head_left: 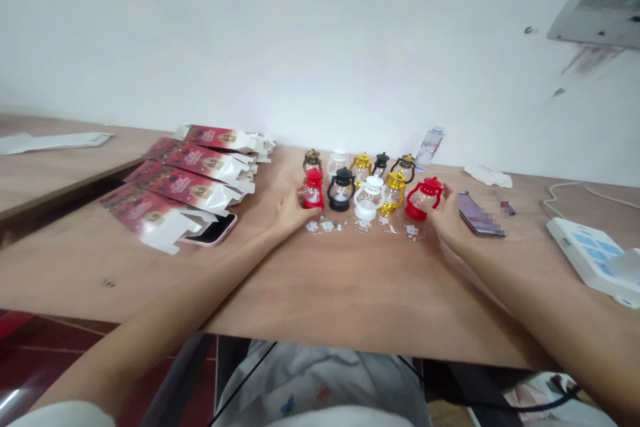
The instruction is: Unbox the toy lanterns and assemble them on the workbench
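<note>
Small toy lanterns stand in two rows on the wooden table. My left hand (294, 211) is at the left end of the front row, thumb and fingers closed around the lower side of a red lantern (314, 191). At the opposite end, my right hand (447, 215) grips the side of another red lantern (423, 200). Between them stand a black lantern (342, 191), a white lantern (369, 199) and a gold lantern (394, 192). Bronze, white, gold and black lanterns make up the back row. Small metal pieces and bent wires (327, 225) lie just in front.
Several red printed cartons (175, 183), partly flattened, overlap on the left, above a phone (215, 232). A clear bottle (430, 147) leans near the wall. To the right are a purple phone (479, 215), a white tissue (487, 175) and a power strip (593, 257) with its cord.
</note>
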A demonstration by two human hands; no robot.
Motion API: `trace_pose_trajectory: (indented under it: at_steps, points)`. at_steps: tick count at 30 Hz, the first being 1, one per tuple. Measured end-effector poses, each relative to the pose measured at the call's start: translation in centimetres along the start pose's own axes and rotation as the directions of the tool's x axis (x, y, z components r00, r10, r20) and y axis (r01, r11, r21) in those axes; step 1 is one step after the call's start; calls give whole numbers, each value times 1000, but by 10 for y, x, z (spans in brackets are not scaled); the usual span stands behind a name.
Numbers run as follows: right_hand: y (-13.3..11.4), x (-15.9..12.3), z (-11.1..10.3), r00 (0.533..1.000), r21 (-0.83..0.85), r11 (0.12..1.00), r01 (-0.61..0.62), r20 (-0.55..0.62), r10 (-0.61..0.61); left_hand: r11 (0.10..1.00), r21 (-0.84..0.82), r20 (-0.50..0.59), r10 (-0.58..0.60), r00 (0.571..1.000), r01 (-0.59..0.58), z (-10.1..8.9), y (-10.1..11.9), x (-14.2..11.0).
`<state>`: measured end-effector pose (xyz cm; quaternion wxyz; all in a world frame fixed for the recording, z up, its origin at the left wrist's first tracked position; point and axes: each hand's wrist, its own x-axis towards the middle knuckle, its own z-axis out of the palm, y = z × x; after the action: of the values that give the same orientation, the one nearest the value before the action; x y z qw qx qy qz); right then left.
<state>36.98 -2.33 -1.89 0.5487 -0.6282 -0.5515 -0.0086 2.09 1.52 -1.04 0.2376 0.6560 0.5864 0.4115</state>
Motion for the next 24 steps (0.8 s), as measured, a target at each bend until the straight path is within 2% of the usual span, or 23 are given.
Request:
trace_pose_trajectory:
  at_steps: [2,3,5,7,8,10,11,13,14,16,18,20,22,23,24]
  points:
    - [-8,-11,-3,983,-85,987,133,-113,-142,1000,-11,5,-3,1000,3,1,-2,3]
    - [-14,-15,-4,957,-120,965,232,-151,-248,999,-33,-16,-9,1000,8,1,-2,4]
    - [-25,-24,-4,859,-183,876,447,-185,-477,995,-103,-106,3,994,-14,-2,-3,4]
    - [-38,-33,-1,740,-224,764,605,-195,-644,983,-137,-234,89,968,-124,-8,0,2]
    - [-44,-39,2,687,-231,714,661,-195,-700,971,-114,-299,170,939,-212,-13,2,0]
    - [-57,-53,9,606,-210,630,748,-172,-777,913,28,-362,390,847,-408,-23,11,-5]
    - [-64,-61,13,568,-187,591,785,-163,-807,861,126,-349,503,791,-493,-27,17,-10]
    - [-81,-78,18,517,-132,531,837,-129,-846,719,287,-238,693,680,-633,-32,30,-22]
    - [-90,-86,20,522,-108,534,838,-123,-844,637,329,-164,766,622,-697,-33,37,-30]
    - [-107,-100,22,582,-73,585,807,-69,-811,476,355,-13,863,505,-804,-31,48,-46]
    - [-120,-109,23,652,-58,652,756,-27,-758,371,362,72,904,422,-855,-28,54,-59]
    - [-125,-113,25,722,-34,721,692,11,-692,327,332,100,920,378,-885,-26,55,-65]
    - [-123,-112,29,792,7,794,607,66,-606,321,225,127,926,355,-920,-27,54,-63]
    - [-121,-111,31,829,27,834,551,92,-551,340,154,135,923,360,-928,-29,53,-59]
    - [-118,-109,33,867,46,874,484,108,-486,376,84,136,913,384,-923,-31,51,-55]
